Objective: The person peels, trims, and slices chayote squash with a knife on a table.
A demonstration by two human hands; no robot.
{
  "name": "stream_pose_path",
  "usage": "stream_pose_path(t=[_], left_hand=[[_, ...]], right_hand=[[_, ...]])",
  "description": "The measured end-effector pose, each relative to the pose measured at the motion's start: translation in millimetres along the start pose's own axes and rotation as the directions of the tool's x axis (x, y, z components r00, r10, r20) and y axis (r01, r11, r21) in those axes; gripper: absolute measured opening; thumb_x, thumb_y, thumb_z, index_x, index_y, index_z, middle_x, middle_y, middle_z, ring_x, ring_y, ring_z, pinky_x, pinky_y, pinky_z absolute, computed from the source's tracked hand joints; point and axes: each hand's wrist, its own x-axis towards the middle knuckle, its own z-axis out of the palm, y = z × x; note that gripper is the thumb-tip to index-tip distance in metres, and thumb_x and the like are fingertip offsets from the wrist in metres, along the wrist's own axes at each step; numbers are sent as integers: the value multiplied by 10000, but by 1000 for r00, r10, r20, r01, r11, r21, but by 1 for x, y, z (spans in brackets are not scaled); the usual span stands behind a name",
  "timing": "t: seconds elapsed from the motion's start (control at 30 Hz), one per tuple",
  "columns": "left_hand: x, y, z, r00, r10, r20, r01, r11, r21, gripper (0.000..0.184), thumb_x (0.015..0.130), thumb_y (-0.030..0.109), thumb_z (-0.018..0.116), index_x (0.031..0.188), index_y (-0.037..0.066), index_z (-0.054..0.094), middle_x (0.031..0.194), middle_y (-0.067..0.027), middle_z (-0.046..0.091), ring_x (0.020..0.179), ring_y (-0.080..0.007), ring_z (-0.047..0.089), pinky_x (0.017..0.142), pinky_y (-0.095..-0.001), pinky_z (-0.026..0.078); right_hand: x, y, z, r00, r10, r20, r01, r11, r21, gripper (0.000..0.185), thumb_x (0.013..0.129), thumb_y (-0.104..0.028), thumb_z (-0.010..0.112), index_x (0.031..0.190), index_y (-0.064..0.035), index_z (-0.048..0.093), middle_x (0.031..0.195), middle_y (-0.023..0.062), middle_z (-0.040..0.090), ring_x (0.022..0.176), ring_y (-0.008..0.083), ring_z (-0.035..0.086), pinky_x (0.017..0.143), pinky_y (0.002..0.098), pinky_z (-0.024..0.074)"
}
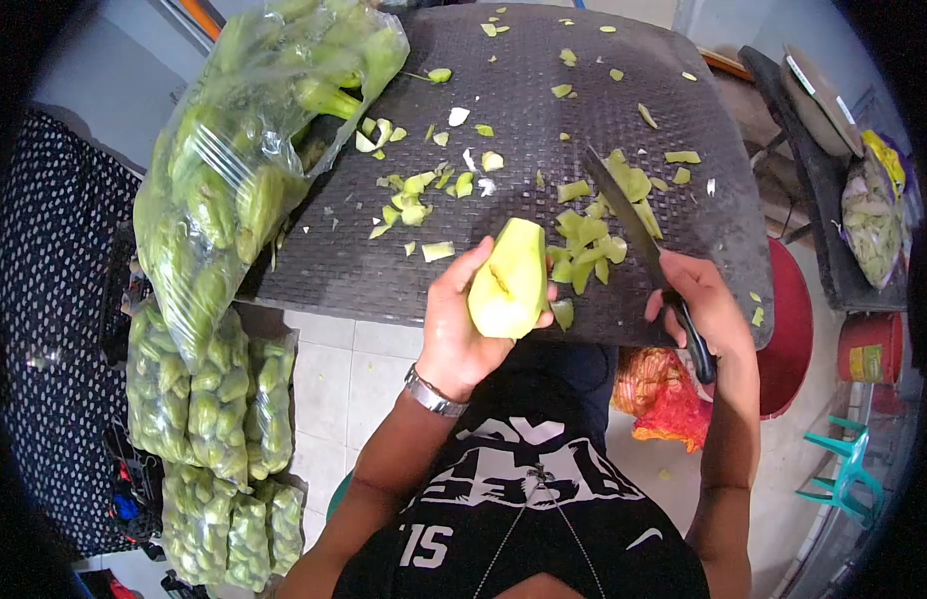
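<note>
A peeled pale green chayote (509, 280) rests in my left hand (458, 324), its fingers wrapped round it near the table's front edge. My right hand (705, 304) grips the black handle of a long knife (628, 212), whose blade points up and to the left over the table. Blade and chayote are apart. Below the blade lies a pile of green peelings (586, 240) on the dark woven table (363, 265). More peelings (411, 200) are scattered to the left of the chayote.
A large clear bag of unpeeled chayotes (219, 180) covers the table's left side. Several filled bags (189, 399) stand on the floor at left. At right are a red stool (788, 334), a red mesh sack (663, 394), a side table (818, 230) and a red bucket (871, 344).
</note>
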Motion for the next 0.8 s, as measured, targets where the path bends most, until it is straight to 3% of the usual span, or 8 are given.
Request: stream_pose_path(t=[0.1, 0.23, 0.33, 0.43, 0.63, 0.7, 0.77, 0.8], left_hand=[[-1, 1, 14, 999, 31, 9, -30, 998, -53, 553, 1036, 421, 505, 1398, 5, 551, 1365, -230, 600, 1140, -398, 657, 986, -538, 540], [1, 1, 11, 992, 58, 113, -51, 997, -62, 542, 1041, 404, 495, 1424, 22, 529, 1459, -254, 526, 1268, -449, 578, 1116, -591, 437], [9, 3, -8, 985, 35, 168, -27, 998, -52, 527, 1040, 397, 501, 1427, 39, 527, 1502, -275, 486, 1364, -476, 496, 1145, -618, 400], [10, 5, -7, 982, 44, 184, -13, 986, -164, 519, 1041, 393, 505, 1424, 43, 521, 1500, -278, 485, 1357, -475, 503, 1142, -616, 410], [7, 8, 7, 978, 104, 178, -85, 990, -111, 592, 1065, 518, 434, 1406, 41, 519, 1415, -262, 553, 1243, -425, 597, 1120, -568, 455], [27, 17, -27, 847, 31, 531, 93, 974, -206, 619, 1064, 553, 415, 1396, 43, 526, 1426, -278, 546, 1272, -434, 575, 1110, -574, 462], [32, 19, -37, 809, 50, 586, 107, 967, -231, 637, 1057, 584, 409, 1381, 50, 535, 1373, -282, 587, 1184, -420, 629, 999, -554, 546], [26, 18, -20, 923, 73, 377, 21, 971, -238, 612, 1053, 578, 426, 1375, 71, 544, 1356, -262, 598, 1126, -404, 650, 950, -542, 560]], right_hand=[[-10, -9, 7, 993, 47, 106, -75, 959, 275, 376, 1097, -401, 497, 1184, -61, 633, 695, 59, 639, 416, 77, 488, 391, 236, 374], [-6, 5, 28, 996, -80, -28, 80, 997, -16, 429, 1094, -393, 514, 1323, -43, 611, 693, 30, 610, 449, 78, 496, 400, 231, 358], [-17, -1, 47, 996, -92, 12, 90, 989, 119, 460, 1095, -375, 518, 1420, -54, 569, 667, 9, 571, 445, 74, 475, 402, 237, 356], [-25, -2, 63, 988, -155, 25, 147, 968, 205, 456, 1098, -353, 508, 1453, -69, 553, 646, -6, 536, 434, 72, 453, 407, 240, 355], [-27, 5, 73, 947, -300, 117, 253, 918, 306, 525, 1058, -361, 544, 1417, 22, 543, 662, 13, 568, 433, 89, 497, 409, 237, 371], [-27, 5, 76, 933, -321, 165, 234, 885, 402, 549, 1021, -358, 578, 1373, 62, 555, 711, 60, 629, 425, 111, 515, 398, 241, 375], [-33, -3, 79, 921, -278, 275, 113, 862, 495, 572, 973, -362, 604, 1334, 80, 560, 798, 127, 675, 413, 137, 527, 383, 249, 384], [-34, -7, 80, 908, -260, 329, 49, 845, 532, 584, 949, -364, 617, 1314, 90, 563, 841, 161, 699, 407, 151, 533, 376, 253, 388]])
